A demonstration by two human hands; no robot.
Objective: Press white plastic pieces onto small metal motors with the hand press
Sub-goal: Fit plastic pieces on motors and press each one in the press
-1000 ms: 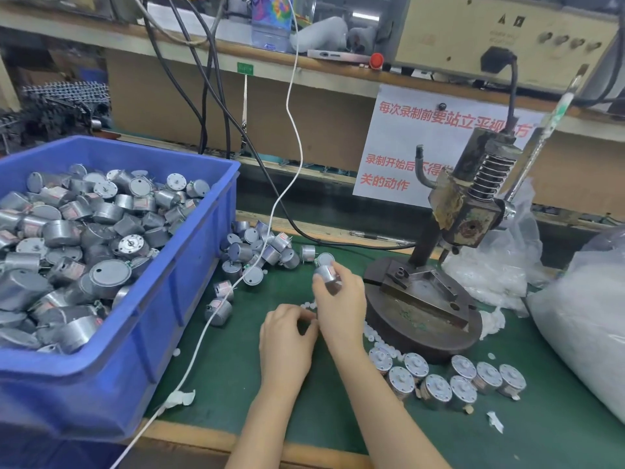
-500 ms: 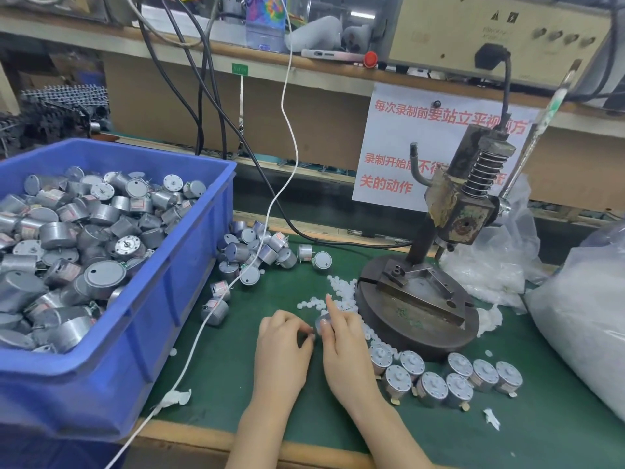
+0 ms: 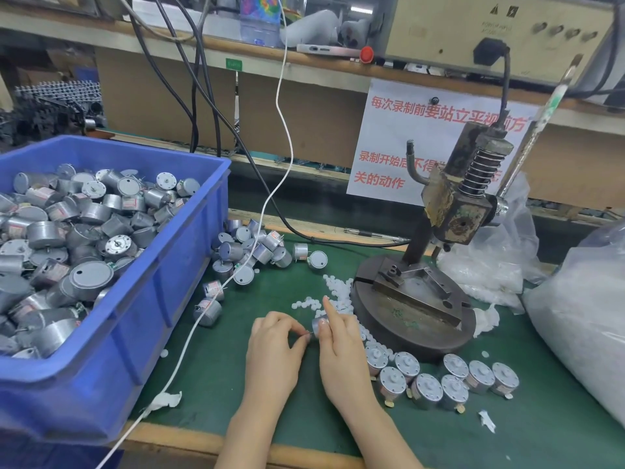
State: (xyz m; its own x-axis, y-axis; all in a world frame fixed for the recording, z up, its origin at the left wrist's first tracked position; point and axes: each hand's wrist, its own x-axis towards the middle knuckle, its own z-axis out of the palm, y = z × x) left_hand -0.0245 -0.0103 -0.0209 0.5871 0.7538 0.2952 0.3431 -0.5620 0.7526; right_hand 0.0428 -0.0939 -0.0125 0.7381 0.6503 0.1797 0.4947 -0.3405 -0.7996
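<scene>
Pinched between the right hand's (image 3: 341, 353) thumb and curled fingers, index finger straight, a small smooth metal motor (image 3: 319, 324) lies sideways just above the green mat (image 3: 216, 384). The left hand's (image 3: 274, 350) fingertips close on its thin shaft. Round white plastic pieces (image 3: 338, 292) lie scattered at 12 o'clock. The rusty hand press (image 3: 449, 211) stands at 2 o'clock, and a blue plastic bin (image 3: 111, 333) at 9 o'clock.
</scene>
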